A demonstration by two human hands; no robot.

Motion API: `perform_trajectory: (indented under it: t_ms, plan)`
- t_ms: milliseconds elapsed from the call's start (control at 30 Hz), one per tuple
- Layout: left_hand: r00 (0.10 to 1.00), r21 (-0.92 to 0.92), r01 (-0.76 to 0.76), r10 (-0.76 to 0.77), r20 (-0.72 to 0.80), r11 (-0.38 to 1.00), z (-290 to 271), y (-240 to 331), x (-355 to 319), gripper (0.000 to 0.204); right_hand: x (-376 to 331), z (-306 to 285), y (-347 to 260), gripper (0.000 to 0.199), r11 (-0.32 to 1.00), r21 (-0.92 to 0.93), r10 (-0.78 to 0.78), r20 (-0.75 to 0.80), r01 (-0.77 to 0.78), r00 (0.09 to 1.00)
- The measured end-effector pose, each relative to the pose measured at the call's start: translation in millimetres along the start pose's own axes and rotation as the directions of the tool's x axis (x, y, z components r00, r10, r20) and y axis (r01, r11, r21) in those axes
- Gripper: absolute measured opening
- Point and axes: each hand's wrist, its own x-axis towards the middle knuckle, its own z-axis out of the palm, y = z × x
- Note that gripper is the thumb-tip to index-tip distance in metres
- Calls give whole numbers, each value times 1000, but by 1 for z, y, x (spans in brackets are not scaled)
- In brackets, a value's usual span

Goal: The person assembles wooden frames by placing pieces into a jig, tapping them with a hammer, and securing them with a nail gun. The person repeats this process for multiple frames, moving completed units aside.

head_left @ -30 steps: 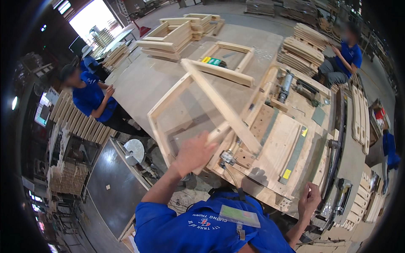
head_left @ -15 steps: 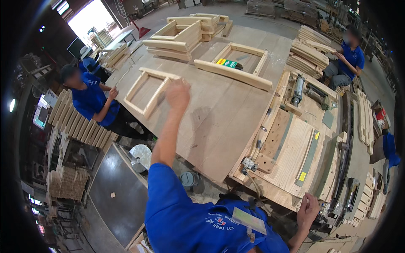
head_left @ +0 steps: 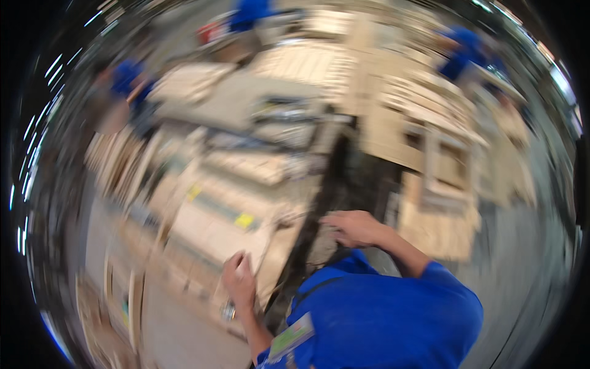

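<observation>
My left hand (head_left: 240, 284) is over the near side of a wooden jig bench, beside a pale board (head_left: 212, 227) with a grey-green strip carrying yellow labels (head_left: 244, 220). Its fingers look bent but are smeared by motion, and I see nothing plain in them. In front of my body, my right hand (head_left: 355, 227) reaches leftward over the dark gap at the bench's right edge. Its fingers are partly stretched out, with no object showing in them. A small metal fitting (head_left: 228, 310) sits next to my left wrist.
To the right, a pale wooden frame (head_left: 452, 200) rests on stacked boards (head_left: 430, 234). Rows of wooden slats (head_left: 307, 64) lie at the far side. People in blue stand or sit at far left (head_left: 129, 80), far middle (head_left: 252, 12) and far right (head_left: 470, 52). Much is blurred.
The view has swung to the right, so the jig bench now lies on the left. My left hand has come back from the wooden frame on the table; my right hand is before my body.
</observation>
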Motion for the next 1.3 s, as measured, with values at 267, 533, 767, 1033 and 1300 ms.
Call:
perform_trajectory:
  t_ms: [267,533,767,1033,1300]
  plan:
    - [893,-20,-100,99,438,995,100,77,56,16,-87,-122,181,39,873,171,458,-605,-456,651]
    - [830,23,-142,107,547,990,161,150,56,18,-137,-179,348,38,535,-184,521,-697,-825,493]
    - [759,98,-213,101,643,972,186,146,51,20,-81,-247,462,47,439,-410,576,-555,-800,601]
    - [778,67,-163,86,622,984,199,142,32,21,-82,-255,480,32,466,-507,695,-297,-725,655]
    - [833,76,-95,38,552,993,182,117,31,21,-122,-227,422,20,529,-479,716,-191,-700,672]
